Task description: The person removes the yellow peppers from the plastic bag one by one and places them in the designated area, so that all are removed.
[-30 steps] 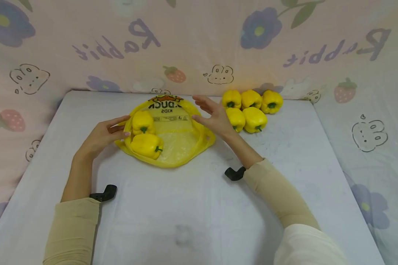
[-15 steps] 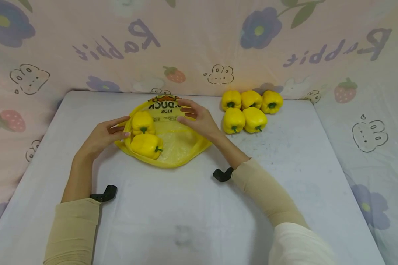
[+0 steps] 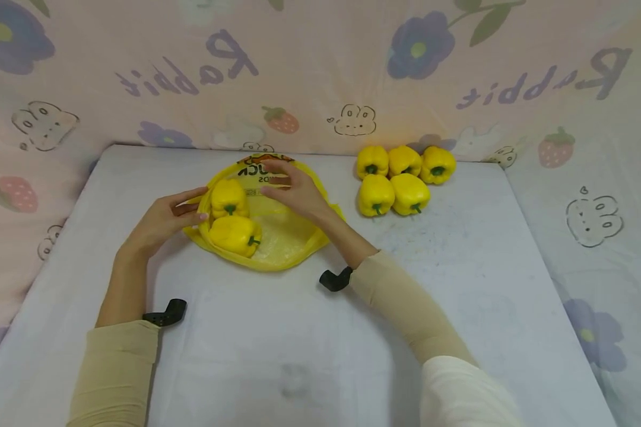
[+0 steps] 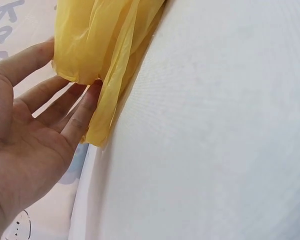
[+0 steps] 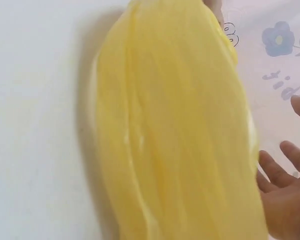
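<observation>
A yellow plastic bag [image 3: 285,240] with dark lettering stands with its mouth wide on the white table. Inside it, at the left, are two yellow bell peppers [image 3: 229,198], one behind the other, stems showing. My left hand [image 3: 165,216] touches the bag's left rim, fingers spread and fairly straight; in the left wrist view the fingertips are at the thin folded plastic [image 4: 107,55]. My right hand [image 3: 296,190] hovers over the bag's mouth, fingers apart and holding nothing. In the right wrist view, the bag's side [image 5: 175,125] hides part of that hand.
Several more yellow bell peppers [image 3: 410,194] sit in two rows at the back right of the white table [image 3: 459,284]. A printed curtain [image 3: 310,71] hangs right behind the table's far edge. Black wrist cameras [image 3: 335,280] stick out from both forearms.
My right hand has moved left from the bag's right rim to over its middle, fingers still spread. The left hand stays at the left rim, and the peppers have not moved.
</observation>
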A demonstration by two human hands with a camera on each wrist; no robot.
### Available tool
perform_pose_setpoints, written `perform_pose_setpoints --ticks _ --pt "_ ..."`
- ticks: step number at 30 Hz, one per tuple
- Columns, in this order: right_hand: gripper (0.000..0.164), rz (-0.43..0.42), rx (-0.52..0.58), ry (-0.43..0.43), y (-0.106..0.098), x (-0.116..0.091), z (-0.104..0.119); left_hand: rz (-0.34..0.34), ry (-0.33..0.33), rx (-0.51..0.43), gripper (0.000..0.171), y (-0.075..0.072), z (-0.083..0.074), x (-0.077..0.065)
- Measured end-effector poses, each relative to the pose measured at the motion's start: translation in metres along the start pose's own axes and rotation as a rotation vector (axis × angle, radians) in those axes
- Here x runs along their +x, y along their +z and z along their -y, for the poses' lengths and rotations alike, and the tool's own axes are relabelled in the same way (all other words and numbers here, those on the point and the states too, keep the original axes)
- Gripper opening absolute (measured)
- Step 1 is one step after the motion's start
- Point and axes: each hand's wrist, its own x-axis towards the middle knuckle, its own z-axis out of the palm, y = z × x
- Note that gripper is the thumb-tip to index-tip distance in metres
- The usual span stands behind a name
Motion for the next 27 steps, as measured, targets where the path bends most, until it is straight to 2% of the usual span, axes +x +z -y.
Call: perform_pose_setpoints --ticks 8,15,27 --pt "0.065 0.057 -0.107 0.15 0.017 0.015 -0.001 0.0 0.007 0.004 0.071 0.0 0.0 0.002" --pt "0.071 0.108 -0.092 0.203 0.027 0.022 -0.008 0.013 0.011 0.001 0.07 0.0 0.003 0.004" --pt "0.079 0.153 -0.241 0.261 0.052 0.033 -0.005 0.01 -0.01 0.013 0.072 0.001 0.004 0.004"
